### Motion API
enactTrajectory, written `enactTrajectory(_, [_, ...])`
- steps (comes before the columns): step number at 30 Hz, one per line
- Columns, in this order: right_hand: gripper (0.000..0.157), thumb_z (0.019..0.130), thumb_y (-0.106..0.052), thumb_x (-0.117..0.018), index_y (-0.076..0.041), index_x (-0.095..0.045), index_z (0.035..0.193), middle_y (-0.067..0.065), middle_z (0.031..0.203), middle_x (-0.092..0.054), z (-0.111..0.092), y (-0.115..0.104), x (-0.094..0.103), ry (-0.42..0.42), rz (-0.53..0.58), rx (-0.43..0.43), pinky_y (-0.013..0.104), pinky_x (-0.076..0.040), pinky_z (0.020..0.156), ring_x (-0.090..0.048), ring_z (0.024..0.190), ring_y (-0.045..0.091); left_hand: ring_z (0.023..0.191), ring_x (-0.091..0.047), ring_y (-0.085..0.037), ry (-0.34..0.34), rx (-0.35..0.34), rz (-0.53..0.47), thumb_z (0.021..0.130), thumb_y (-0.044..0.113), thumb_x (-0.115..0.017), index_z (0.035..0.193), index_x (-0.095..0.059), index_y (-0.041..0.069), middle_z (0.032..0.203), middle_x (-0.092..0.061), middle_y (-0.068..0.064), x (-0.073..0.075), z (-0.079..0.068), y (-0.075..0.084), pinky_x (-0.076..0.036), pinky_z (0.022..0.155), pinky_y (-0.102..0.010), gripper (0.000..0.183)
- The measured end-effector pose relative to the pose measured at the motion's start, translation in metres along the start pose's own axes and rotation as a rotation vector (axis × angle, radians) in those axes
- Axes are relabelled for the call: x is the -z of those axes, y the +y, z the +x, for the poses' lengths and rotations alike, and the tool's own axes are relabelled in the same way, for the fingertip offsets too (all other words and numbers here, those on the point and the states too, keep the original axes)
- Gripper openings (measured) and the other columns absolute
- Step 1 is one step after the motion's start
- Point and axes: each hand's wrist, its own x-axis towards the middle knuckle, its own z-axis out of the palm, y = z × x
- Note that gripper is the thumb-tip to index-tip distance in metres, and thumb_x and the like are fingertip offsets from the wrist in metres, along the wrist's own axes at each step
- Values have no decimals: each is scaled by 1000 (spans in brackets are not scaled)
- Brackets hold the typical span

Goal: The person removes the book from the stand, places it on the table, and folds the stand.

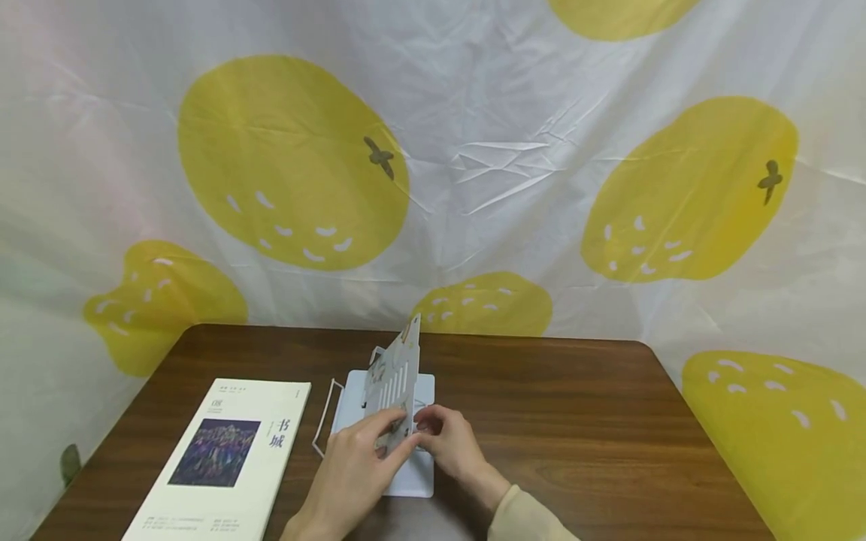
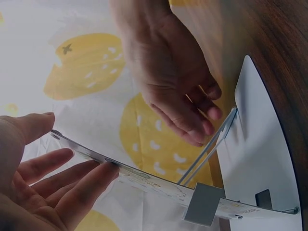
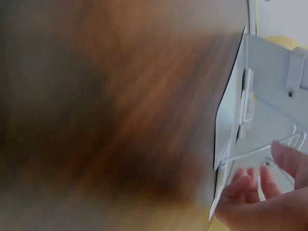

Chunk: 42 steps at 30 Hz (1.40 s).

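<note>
A pale sleeve [image 1: 528, 517] ends at the right hand [image 1: 456, 447], whose fingers bend loosely with nothing gripped, just beside a thin wire brace [image 2: 230, 119]; whether a fingertip touches the wire, I cannot tell. The left hand [image 1: 355, 462] pinches the near edge of a slotted panel [image 1: 395, 387], thumb on one side and fingertips on the other. To the left lies a book [image 1: 219, 462], its lower end cut off by the bottom of the head view. Its cover carries the large characters 书城 down the right side and a pale 08 near the top left, around a dark purple picture; the smaller lines at its top and bottom are too blurred to read. The panel stands steeply tilted over a white base plate [image 1: 411, 475], joined to it along one edge, and bears coloured printing too small to make out. A grey clip [image 2: 204, 204] sits across the panel, and a wire loop [image 1: 322, 415] juts out on the left, near the book's edge, with a narrow strip of wood between. On the right, the brown table [image 1: 595, 421] runs wide from the base plate to its side edge; beyond the panel, a shorter stretch reaches the rounded far corners. Behind hangs a white cloth [image 1: 501, 90] with big yellow fruit, meeting the table's back edge.
</note>
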Motion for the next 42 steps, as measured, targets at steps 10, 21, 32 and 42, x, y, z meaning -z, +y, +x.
enactTrajectory(10, [8, 81, -8, -77, -6, -71, 86, -8, 71, -59, 2, 7, -2, -121, -182, 57, 23, -46, 58, -52, 64, 4, 88, -66, -10, -5, 31, -31, 83, 28, -79, 103, -72, 14, 100, -71, 4, 1, 0, 1, -53, 67, -25, 26])
enactTrajectory(21, [8, 81, -8, -78, -9, -70, 79, -9, 67, -59, 7, 14, 5, -190, -153, 68, 23, -45, 59, -52, 62, 3, 95, -68, -15, -9, 122, -97, 86, 28, -77, 106, -71, 14, 104, -72, -1, 6, -2, -2, -54, 66, -22, 25])
enactTrajectory(32, [11, 82, -16, -79, -12, -70, 78, -9, 69, -61, 10, 17, 5, -203, -126, 28, 24, -45, 59, -53, 64, 5, 94, -70, -20, 16, 235, -206, 87, 29, -75, 104, -70, 21, 102, -73, 0, 18, -3, -7, -54, 67, -22, 20])
enactTrajectory(42, [10, 85, -20, -77, -15, -72, 77, -11, 70, -61, 10, 19, 5, -203, -129, 5, 24, -45, 59, -54, 65, 6, 95, -70, -16, 19, 346, -282, 88, 27, -75, 105, -70, 16, 104, -72, 0, 33, -5, -15, -55, 67, -23, 21])
